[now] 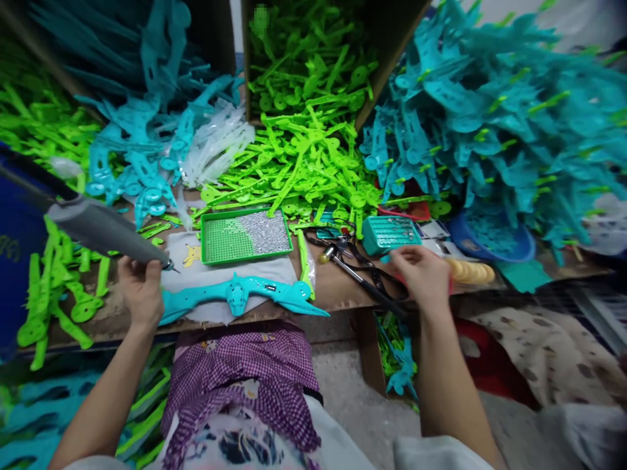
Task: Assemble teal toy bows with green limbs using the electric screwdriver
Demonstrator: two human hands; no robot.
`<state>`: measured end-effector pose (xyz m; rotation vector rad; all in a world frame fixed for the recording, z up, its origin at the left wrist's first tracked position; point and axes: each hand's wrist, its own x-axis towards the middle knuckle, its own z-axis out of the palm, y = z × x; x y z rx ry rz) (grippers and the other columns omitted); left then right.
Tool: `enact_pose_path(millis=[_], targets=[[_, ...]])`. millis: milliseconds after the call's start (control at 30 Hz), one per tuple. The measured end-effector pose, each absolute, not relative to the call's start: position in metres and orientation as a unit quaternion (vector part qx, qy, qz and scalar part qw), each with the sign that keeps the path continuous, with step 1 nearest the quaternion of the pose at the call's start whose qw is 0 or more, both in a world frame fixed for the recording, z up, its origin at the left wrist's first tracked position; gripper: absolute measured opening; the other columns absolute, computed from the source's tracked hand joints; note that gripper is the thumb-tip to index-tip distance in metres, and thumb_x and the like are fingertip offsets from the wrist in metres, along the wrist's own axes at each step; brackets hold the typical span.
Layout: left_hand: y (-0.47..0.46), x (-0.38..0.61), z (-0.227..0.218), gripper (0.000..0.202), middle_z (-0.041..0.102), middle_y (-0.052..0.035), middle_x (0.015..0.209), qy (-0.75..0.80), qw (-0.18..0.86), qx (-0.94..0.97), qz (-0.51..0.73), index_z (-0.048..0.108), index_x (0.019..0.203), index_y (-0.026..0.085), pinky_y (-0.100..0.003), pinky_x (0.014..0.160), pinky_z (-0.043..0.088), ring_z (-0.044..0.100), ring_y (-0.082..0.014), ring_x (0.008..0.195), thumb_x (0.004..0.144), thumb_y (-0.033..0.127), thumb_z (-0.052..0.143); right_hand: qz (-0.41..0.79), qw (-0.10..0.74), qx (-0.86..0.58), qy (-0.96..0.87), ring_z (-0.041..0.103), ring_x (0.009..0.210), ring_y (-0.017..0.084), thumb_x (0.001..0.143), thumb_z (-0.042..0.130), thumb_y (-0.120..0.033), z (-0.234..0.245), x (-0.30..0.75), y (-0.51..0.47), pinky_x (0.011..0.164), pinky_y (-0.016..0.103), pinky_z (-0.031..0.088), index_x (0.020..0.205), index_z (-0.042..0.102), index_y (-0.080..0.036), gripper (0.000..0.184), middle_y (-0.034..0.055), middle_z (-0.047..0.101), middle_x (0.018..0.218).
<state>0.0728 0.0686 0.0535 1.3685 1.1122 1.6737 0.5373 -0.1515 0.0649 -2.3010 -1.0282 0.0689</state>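
Observation:
My left hand (141, 287) is wrapped round a grey power screwdriver (100, 228), its tip pointing right toward the cloth. A long turquoise plastic piece (240, 294) lies across a pale cloth (230, 271) at the table's front edge, just right of that hand. Behind it sits a green tray (245, 235) holding many small silver screws. My right hand (424, 274) hovers curled over the right side of the table, near a teal box (392, 233) and black scissors (357, 271). What its fingers hold, if anything, is hidden.
Heaps of green plastic parts (304, 163) and turquoise parts (490, 124) fill the back of the table and a cardboard box. More green parts (63, 287) lie at the left. A blue bowl (490, 241) stands at the right. A checked purple apron covers my lap.

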Motion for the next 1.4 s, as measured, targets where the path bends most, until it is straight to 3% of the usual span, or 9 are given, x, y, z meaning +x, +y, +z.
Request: enact_pose_path(millis=[133,333,467,600,833,1000,1100,1233,1400], targets=[[0.068,0.073,0.057,0.042,0.067,-0.0033,0.096,0.452,0.321,0.552,0.623,0.055,0.103,0.019,-0.032,0.092,0.05,0.065,-0.0154,0.091,0.075,0.044,0.074,0.214,0.297,-0.741,-0.562,0.066,0.065,0.017,0.079,0.059,-0.031,0.062,0.415,-0.085,0.062,0.026,0.048,0.078,0.065,-0.021,0.011,0.003,0.071,0.071],[0.025,0.043,0.054,0.058,0.058,-0.0101,0.129,0.488,0.312,0.59,0.562,0.05,0.13,0.024,-0.032,0.097,0.048,0.06,-0.0197,0.114,0.078,0.036,0.072,0.211,0.152,-0.739,-0.622,0.066,0.073,0.018,0.08,0.056,-0.016,0.035,0.376,-0.033,0.066,0.025,0.043,0.08,0.065,-0.019,0.009,0.0065,0.072,0.077],[-0.022,0.019,0.041,0.042,0.064,-0.0077,0.114,0.571,0.308,0.567,0.508,0.062,0.114,0.02,-0.031,0.092,0.051,0.064,-0.0177,0.102,0.075,0.032,0.074,0.213,0.152,-0.733,-0.628,0.067,0.078,0.018,0.083,0.055,-0.016,0.033,0.387,-0.039,0.07,0.026,0.043,0.087,0.065,-0.018,0.012,0.0072,0.073,0.083],[-0.032,0.028,0.046,0.026,0.066,-0.0056,0.101,0.574,0.296,0.509,0.569,0.065,0.098,0.017,-0.03,0.086,0.053,0.066,-0.0161,0.093,0.077,0.031,0.072,0.205,0.118,-0.738,-0.632,0.066,0.082,0.019,0.082,0.055,-0.013,0.036,0.384,-0.038,0.072,0.027,0.043,0.09,0.065,-0.017,0.013,0.0076,0.072,0.086],[0.022,0.092,0.106,0.016,0.065,-0.0012,0.09,0.447,0.259,0.544,0.661,0.063,0.091,0.019,-0.031,0.081,0.056,0.066,-0.0145,0.087,0.082,0.029,0.069,0.17,0.068,-0.746,-0.64,0.063,0.088,0.023,0.083,0.064,-0.025,0.031,0.371,-0.037,0.074,0.031,0.044,0.099,0.061,-0.017,0.018,0.0119,0.067,0.1],[0.05,0.13,0.131,0.016,0.063,-0.0008,0.098,0.386,0.272,0.569,0.674,0.058,0.105,0.018,-0.033,0.084,0.056,0.066,-0.0128,0.095,0.095,0.029,0.052,0.161,0.034,-0.746,-0.646,0.062,0.089,0.024,0.086,0.055,-0.02,0.034,0.367,-0.04,0.073,0.032,0.043,0.094,0.062,-0.018,0.011,0.0125,0.065,0.1],[0.046,0.127,0.112,0.014,0.065,-0.0005,0.096,0.391,0.321,0.597,0.623,0.06,0.102,0.018,-0.032,0.082,0.055,0.065,-0.0115,0.09,0.093,0.028,0.056,0.155,0.08,-0.737,-0.653,0.06,0.087,0.023,0.083,0.052,-0.015,0.045,0.37,-0.046,0.072,0.031,0.042,0.086,0.061,-0.018,0.01,0.0107,0.064,0.095],[0.02,0.108,0.074,0.011,0.068,-0.0028,0.089,0.406,0.377,0.696,0.458,0.067,0.092,0.018,-0.03,0.077,0.054,0.065,-0.0137,0.084,0.085,0.026,0.066,0.207,0.275,-0.724,-0.598,0.058,0.074,0.017,0.08,0.054,-0.019,0.06,0.368,-0.054,0.07,0.029,0.044,0.079,0.055,-0.02,0.002,0.0036,0.063,0.083],[-0.021,0.128,0.058,0.026,0.07,-0.0054,0.096,0.352,0.403,0.76,0.369,0.066,0.108,0.022,-0.034,0.081,0.055,0.065,-0.0171,0.088,0.083,0.029,0.069,0.393,0.465,-0.636,-0.474,0.058,0.073,0.015,0.073,0.066,-0.033,0.061,0.333,-0.052,0.065,0.029,0.05,0.082,0.052,-0.021,0.02,0.0007,0.061,0.081]])
